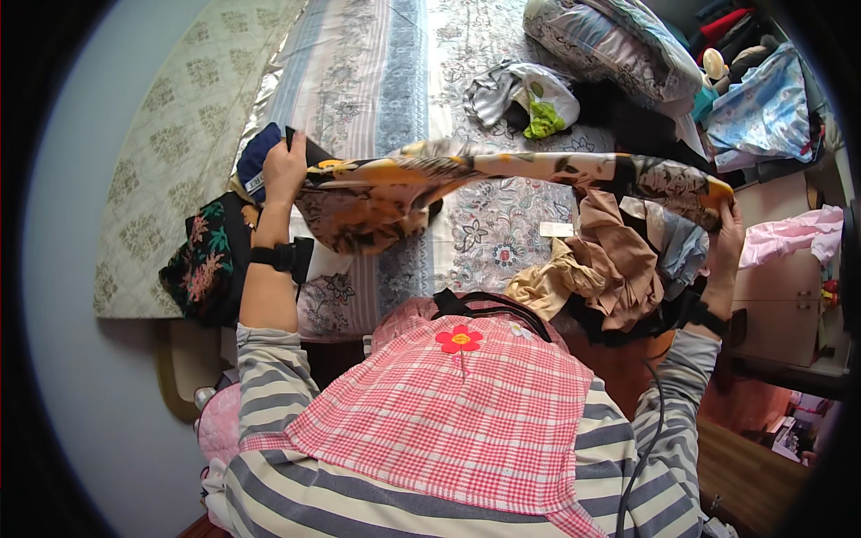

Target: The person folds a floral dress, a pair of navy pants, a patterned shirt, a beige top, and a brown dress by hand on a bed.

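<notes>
Stretched between my hands over the bed is a patterned garment [538,165] in orange, black and cream. My left hand [284,169] is closed on its left end, beside a dark blue folded cloth [256,154]. At the right, my right hand [728,226] grips the other end. A loose fold hangs below the left half of the garment. Under its right part lies a heap with a brown cloth [614,260] and a beige cloth [552,276]. Below my left hand rests a black floral garment [211,255].
A patterned sheet [399,72] covers the bed. Farther back are a grey-and-white cloth [498,94] with a green patch and a bundled quilt [610,45]. Light blue fabric [762,108] and pink fabric [789,238] lie at the right, by a cabinet [776,314].
</notes>
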Demonstrator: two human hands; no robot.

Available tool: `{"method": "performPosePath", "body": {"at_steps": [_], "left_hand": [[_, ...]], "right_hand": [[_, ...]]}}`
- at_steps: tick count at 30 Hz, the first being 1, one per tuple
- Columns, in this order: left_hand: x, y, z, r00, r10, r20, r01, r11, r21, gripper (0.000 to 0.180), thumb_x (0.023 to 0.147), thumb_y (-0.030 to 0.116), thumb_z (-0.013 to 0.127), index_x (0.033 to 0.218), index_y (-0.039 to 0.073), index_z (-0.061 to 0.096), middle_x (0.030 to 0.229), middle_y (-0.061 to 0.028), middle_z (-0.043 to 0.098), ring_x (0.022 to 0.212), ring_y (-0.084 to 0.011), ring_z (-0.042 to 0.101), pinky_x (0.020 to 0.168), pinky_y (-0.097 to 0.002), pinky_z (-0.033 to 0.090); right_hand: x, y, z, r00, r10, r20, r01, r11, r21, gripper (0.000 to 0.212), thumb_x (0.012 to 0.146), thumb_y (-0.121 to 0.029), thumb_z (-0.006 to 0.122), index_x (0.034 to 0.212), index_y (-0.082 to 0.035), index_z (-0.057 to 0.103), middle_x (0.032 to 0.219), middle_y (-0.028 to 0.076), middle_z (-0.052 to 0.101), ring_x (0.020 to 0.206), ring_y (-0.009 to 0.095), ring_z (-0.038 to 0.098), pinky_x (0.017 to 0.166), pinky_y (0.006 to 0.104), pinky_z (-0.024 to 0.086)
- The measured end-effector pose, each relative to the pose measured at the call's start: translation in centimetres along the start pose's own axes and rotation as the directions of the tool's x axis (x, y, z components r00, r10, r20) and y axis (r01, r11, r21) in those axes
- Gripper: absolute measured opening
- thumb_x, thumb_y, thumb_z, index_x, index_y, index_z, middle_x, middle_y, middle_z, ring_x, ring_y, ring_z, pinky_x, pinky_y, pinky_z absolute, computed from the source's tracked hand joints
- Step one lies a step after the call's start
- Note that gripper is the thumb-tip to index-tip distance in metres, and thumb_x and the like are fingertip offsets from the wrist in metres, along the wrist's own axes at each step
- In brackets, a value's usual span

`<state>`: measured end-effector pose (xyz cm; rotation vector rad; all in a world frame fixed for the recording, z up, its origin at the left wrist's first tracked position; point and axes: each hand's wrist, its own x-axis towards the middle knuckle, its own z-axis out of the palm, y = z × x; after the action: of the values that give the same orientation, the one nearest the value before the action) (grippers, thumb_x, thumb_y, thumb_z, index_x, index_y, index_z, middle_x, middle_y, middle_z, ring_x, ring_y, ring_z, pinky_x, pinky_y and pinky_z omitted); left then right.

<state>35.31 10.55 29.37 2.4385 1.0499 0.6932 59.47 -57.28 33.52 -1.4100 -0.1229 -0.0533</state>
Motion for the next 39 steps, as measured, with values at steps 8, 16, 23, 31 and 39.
{"method": "performPosePath", "body": {"at_steps": [8, 16, 23, 31, 39], "left_hand": [[-4.4, 11.4, -4.3, 0.883, 0.076, 0.463, 0.402, 0.387, -0.830, 0.029, 0.091, 0.032, 0.062, 0.089, 0.003, 0.066, 0.078, -0.0002, 0.066, 0.064, -0.0073, 0.059, 0.058, -0.0191, 0.046], [-9.8, 18.6, -5.0, 0.774, 0.445, 0.450, 0.222, 0.476, -0.851, 0.044, 0.090, 0.045, 0.060, 0.094, 0.002, 0.066, 0.078, -0.0028, 0.066, 0.068, -0.0078, 0.063, 0.058, -0.0198, 0.051], [-10.0, 17.5, -3.8, 0.713, 0.581, 0.394, 0.116, 0.456, -0.882, 0.041, 0.085, 0.033, 0.070, 0.112, 0.004, 0.059, 0.090, -0.0050, 0.065, 0.078, -0.0104, 0.061, 0.066, -0.0210, 0.050], [-12.6, 8.2, 7.1, 0.648, 0.465, 0.604, -0.134, 0.849, -0.511, 0.022, 0.080, 0.008, 0.058, 0.099, -0.001, 0.063, 0.084, -0.0119, 0.066, 0.073, -0.0180, 0.062, 0.070, -0.0302, 0.050], [-10.2, 8.5, 4.6, 0.803, 0.417, 0.425, 0.138, 0.565, -0.814, 0.015, 0.094, 0.009, 0.050, 0.105, 0.004, 0.060, 0.082, -0.0009, 0.062, 0.074, -0.0069, 0.057, 0.063, -0.0221, 0.047]], "right_hand": [[-1.6, 4.4, 15.3, 0.962, -0.234, 0.144, 0.272, 0.883, -0.383, 0.040, 0.085, -0.004, 0.062, 0.122, -0.002, 0.051, 0.103, 0.010, 0.058, 0.089, 0.014, 0.056, 0.080, 0.0268, 0.049], [-12.3, -0.3, 33.3, 0.649, -0.105, 0.753, 0.298, 0.946, -0.125, 0.075, 0.077, -0.020, 0.075, 0.140, -0.009, 0.036, 0.118, 0.017, 0.049, 0.103, 0.024, 0.052, 0.081, 0.0347, 0.053], [-10.9, 0.5, 32.7, 0.621, -0.060, 0.781, 0.184, 0.980, -0.071, 0.030, 0.085, -0.001, 0.063, 0.115, -0.004, 0.060, 0.091, 0.002, 0.064, 0.083, 0.009, 0.057, 0.075, 0.0241, 0.047], [-8.2, 0.4, 29.2, 0.789, -0.260, 0.557, -0.054, 0.873, 0.484, 0.034, 0.088, 0.007, 0.055, 0.121, -0.005, 0.059, 0.108, 0.003, 0.064, 0.094, 0.009, 0.059, 0.083, 0.0239, 0.049], [-4.9, -0.5, 24.5, 0.904, -0.297, 0.307, 0.119, 0.866, 0.486, 0.023, 0.090, 0.000, 0.058, 0.112, -0.004, 0.062, 0.101, 0.002, 0.066, 0.089, 0.008, 0.059, 0.078, 0.0221, 0.047]]}}
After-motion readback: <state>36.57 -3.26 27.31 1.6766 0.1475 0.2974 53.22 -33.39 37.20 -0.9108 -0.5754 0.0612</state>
